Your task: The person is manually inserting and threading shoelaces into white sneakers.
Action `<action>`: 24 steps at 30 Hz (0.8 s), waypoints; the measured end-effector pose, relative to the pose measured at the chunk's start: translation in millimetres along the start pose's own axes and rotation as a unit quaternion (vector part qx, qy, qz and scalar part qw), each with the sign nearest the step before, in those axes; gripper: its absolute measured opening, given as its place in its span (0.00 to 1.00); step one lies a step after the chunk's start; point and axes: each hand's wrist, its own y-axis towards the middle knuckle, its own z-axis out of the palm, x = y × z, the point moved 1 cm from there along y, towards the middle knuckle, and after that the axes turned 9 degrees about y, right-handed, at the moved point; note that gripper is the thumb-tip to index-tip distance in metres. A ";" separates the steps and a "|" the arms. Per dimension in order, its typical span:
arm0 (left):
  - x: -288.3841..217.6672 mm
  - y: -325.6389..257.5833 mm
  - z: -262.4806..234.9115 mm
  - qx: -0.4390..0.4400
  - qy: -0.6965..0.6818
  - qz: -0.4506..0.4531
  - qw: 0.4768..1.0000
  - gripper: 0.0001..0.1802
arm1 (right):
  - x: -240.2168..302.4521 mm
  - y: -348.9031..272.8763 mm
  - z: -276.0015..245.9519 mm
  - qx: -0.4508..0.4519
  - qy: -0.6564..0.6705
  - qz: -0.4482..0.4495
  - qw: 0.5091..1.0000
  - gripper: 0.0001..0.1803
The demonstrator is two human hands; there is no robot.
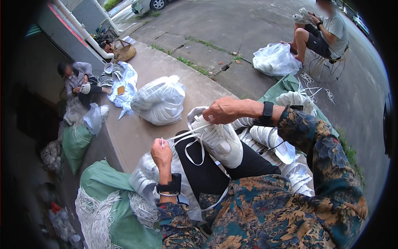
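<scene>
A white shoe (219, 140) rests on my knee, sole side to the right. My right hand (224, 110) grips its upper near the eyelets. My left hand (161, 152) pinches the tip of a white shoelace (182, 135) that runs taut from the shoe across to the left. A loop of the same lace hangs over my black trouser leg (207, 170). Both wrists wear black bands, and my sleeves are a dark floral print.
A heap of white shoes (286, 145) lies to my right. Clear bags of shoes (159, 99) sit on the concrete step. Green sacks (120, 207) with bundles of white laces lie at lower left. One person sits at the left, another on a stool (329, 62) at upper right.
</scene>
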 end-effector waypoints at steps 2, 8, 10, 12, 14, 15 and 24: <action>14.4 -14.2 -26.8 0.073 -0.063 -0.129 0.987 0.04 | 3.4 6.5 9.4 -0.075 0.070 -0.045 0.994 0.07; -30.9 -42.5 -64.3 0.244 -0.577 -0.178 0.759 0.05 | 74.7 14.8 49.3 -0.194 0.170 -0.211 0.943 0.11; -37.4 -40.6 -64.1 0.256 -0.594 -0.168 0.744 0.05 | 86.0 14.3 56.7 -0.056 0.130 -0.147 0.979 0.12; -40.9 -40.6 -59.6 0.254 -0.615 -0.169 0.727 0.05 | 78.0 17.4 44.1 0.002 0.144 -0.126 0.982 0.13; -33.8 -37.1 -47.3 0.272 -0.634 -0.137 0.711 0.04 | 45.4 20.3 13.0 -0.150 0.370 -0.115 0.910 0.15; -35.9 -37.0 -41.9 0.248 -0.648 -0.162 0.701 0.04 | 28.9 16.4 -10.0 -0.184 0.483 -0.056 0.855 0.15; -35.6 -32.0 -0.4 0.194 -0.836 -0.159 0.489 0.11 | -41.5 -11.9 -35.6 -0.350 0.708 0.170 0.590 0.10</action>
